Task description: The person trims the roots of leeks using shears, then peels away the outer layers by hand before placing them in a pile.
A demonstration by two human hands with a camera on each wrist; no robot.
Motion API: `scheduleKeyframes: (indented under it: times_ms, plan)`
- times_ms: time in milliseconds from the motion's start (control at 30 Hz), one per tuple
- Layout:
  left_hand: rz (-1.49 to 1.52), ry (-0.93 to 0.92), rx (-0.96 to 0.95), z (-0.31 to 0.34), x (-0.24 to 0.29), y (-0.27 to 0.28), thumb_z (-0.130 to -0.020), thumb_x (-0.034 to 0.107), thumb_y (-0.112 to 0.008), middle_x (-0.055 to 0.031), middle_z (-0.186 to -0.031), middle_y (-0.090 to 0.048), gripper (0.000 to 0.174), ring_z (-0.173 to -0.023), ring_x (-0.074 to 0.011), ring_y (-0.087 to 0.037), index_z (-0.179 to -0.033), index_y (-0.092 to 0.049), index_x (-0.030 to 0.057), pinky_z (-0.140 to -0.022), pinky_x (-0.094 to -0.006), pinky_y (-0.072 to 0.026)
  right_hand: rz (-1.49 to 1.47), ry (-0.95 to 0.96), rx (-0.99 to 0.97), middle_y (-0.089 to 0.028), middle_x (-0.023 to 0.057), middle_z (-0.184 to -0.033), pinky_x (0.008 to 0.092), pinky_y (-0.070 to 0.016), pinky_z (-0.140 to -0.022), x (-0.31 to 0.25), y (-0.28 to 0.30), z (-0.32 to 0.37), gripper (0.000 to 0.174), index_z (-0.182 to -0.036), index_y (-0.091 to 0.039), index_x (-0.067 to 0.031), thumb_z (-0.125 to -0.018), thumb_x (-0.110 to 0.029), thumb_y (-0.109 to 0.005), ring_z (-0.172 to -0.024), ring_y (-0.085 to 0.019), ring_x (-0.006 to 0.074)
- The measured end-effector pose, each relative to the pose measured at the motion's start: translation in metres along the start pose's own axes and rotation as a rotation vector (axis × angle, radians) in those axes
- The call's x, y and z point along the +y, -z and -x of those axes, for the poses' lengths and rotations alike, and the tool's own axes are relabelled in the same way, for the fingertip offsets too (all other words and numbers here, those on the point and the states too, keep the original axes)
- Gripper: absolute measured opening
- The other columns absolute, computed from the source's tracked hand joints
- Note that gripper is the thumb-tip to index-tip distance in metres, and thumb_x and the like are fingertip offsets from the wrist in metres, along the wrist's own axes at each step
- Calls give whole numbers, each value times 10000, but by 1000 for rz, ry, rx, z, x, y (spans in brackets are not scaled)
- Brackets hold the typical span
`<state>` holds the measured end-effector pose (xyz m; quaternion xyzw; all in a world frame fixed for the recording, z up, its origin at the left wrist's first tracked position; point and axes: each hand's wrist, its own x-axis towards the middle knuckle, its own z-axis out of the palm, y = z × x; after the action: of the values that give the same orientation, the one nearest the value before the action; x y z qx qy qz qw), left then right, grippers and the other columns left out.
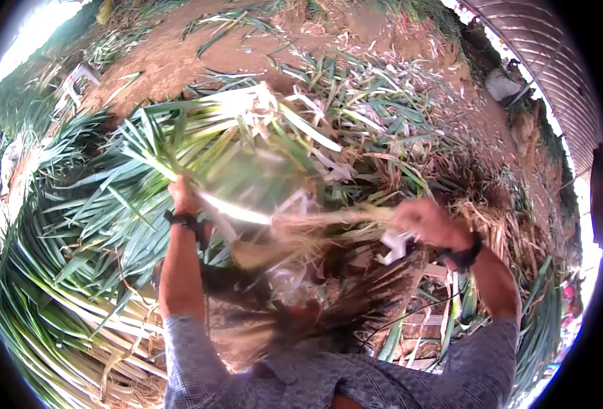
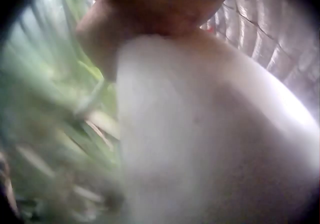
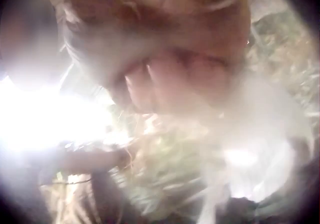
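**Leek held in 2 hands, root end being worked**

Head view: 1 leek [image 1: 247, 213] is held up across the person's front, level with the chest. Its green leaves fan out up and left, and its root tuft points right. It's motion-blurred.

The left hand [image 1: 184, 194] is a closed fist wrapped round the pale stalk just below the leaves. The left wrist view shows only a big white blur of stalk [image 2: 200, 149], so it gives no finger detail.

The right hand [image 1: 428, 221] is curled tight at the root end, with root strands running into it. The right wrist view shows bent fingers [image 3: 185, 79], but what they hold there is too blurred to tell. A white scrap [image 1: 393, 245] hangs just under this hand.

A pile of leeks [image 1: 56, 273] lies to the left, with bare soil [image 1: 247, 54] beyond it.

The step looks like cleaning or stripping the root end, and it's mid-action, not finished.

The next move calls for:
- the left fist keeping the stalk steady;
- the right hand pulling along the stalk's line, away from the left;
- a firm pinch on the roots or loose skin, so the stalk doesn't snap.
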<state>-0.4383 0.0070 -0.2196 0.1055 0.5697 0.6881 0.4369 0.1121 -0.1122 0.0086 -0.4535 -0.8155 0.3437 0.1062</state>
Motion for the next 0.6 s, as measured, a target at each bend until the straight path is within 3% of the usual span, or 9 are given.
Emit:
scheduleKeyframes:
  times_ms: [67, 100, 167, 200, 267, 333, 367, 467, 600]
  plan:
    - [-55, -102, 43, 7, 10, -6, -739, 164, -709, -90, -702, -555, 213, -577, -219, -522, -790, -584, -1, -533, -386, -447, 69, -335, 488, -729, 101, -952, 306, -560, -654, 63, 57, 17, 206, -1034, -721, -28, -930, -203, -688, -777, -680, 168]
    - [-80, -141, 56, 8, 10, -6, -738, 164, -706, -85, -694, -546, 210, -573, -214, -515, -784, -581, 2, -535, -386, -440, 354, -435, 415, -703, 137, -1132, 323, -569, -775, 65, 90, 25, 255, -1141, -681, -23, -917, -144, -685, -898, -680, 206]
    - [9, -251, -64, 31, 14, -12, -769, 165, -701, -60, -683, -528, 209, -558, -184, -516, -850, -575, 19, -495, -352, -446, 1071, -97, 570, -662, 146, -1152, 363, -533, -885, 113, 93, 27, 324, -1205, -629, -33, -883, -48, -663, -1020, -645, 250]
    - [17, -264, -80, 37, 14, -15, -780, 165, -697, -54, -686, -527, 210, -556, -174, -516, -877, -573, 26, -483, -341, -447, 1033, 18, 640, -673, 138, -1103, 383, -531, -862, 96, 77, 3, 324, -1176, -642, -37, -855, -38, -682, -1000, -652, 260]
    - [-41, -246, -134, 48, 16, -9, -833, 136, -671, -36, -716, -538, 221, -552, -139, -516, -999, -561, 40, -442, -297, -446, 688, 85, 511, -682, 130, -1023, 403, -526, -807, 77, 30, -47, 305, -1123, -663, -42, -821, -20, -697, -953, -658, 277]
    - [-1, -268, -169, 93, 45, -20, -850, 109, -658, -34, -745, -546, 219, -564, -127, -517, -1031, -557, 38, -453, -289, -449, 362, -84, 39, -671, 129, -938, 397, -513, -731, 63, -36, -114, 278, -1078, -681, -47, -805, 4, -681, -865, -642, 281]
    - [21, -282, -186, 117, 62, -26, -858, 96, -651, -33, -759, -551, 220, -570, -121, -517, -1047, -556, 37, -459, -285, -450, 253, 265, 154, -579, 104, -732, 416, -437, -591, 75, -88, -141, 77, -846, -629, -48, -836, 22, -599, -674, -565, 272]
    - [61, -325, -277, 143, 93, -15, -871, 70, -654, -13, -851, -561, 282, -651, -94, -519, -1134, -557, 44, -517, -257, -460, 427, 395, 82, -616, 101, -870, 462, -436, -821, 67, -203, -209, 140, -873, -652, -36, -765, 30, -592, -898, -586, 269]
    - [-5, -284, -177, 144, 100, 8, -841, 38, -638, -16, -851, -576, 278, -665, -99, -530, -1108, -563, 56, -543, -264, -470, 691, 355, 38, -619, 88, -947, 452, -468, -854, 78, -278, -253, 146, -944, -649, -60, -806, -73, -604, -1032, -565, 267]
